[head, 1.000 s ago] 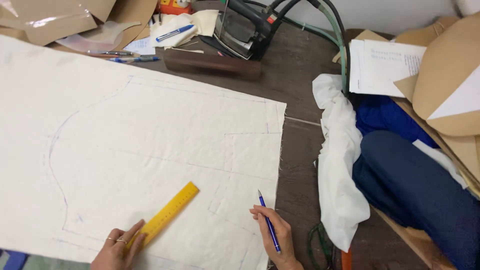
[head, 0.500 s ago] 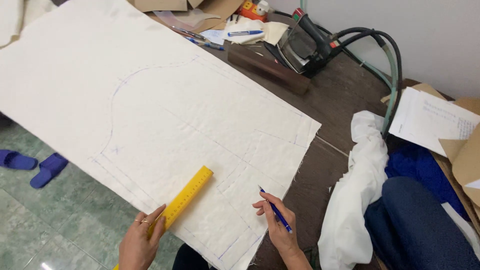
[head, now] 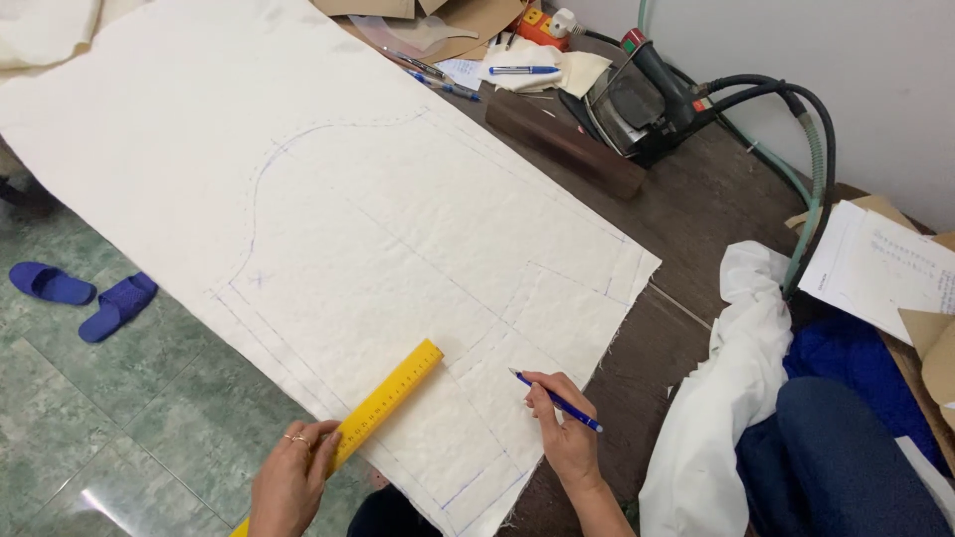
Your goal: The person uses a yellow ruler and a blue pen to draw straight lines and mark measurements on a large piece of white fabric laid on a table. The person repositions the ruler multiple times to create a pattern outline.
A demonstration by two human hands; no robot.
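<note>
A large cream cloth [head: 328,189] lies on the dark table, marked with blue pattern lines and a curved outline. My left hand [head: 290,487] grips the near end of a yellow ruler [head: 383,406], which lies slanted on the cloth's near part. My right hand [head: 567,438] holds a blue pen [head: 557,400], its tip resting on the cloth near a drawn line, to the right of the ruler.
A steam iron [head: 637,99] with hoses and a dark wooden block [head: 562,144] sit at the far side. White cloth [head: 731,398], blue cloth [head: 846,438] and papers [head: 875,264] lie at the right. Pens [head: 522,70] lie far off. Blue slippers [head: 85,296] lie on the green floor.
The view has swung left and tilted, so the floor and slippers show. Both hands keep the ruler and pen; the ruler and pen tip sit a little further onto the cloth.
</note>
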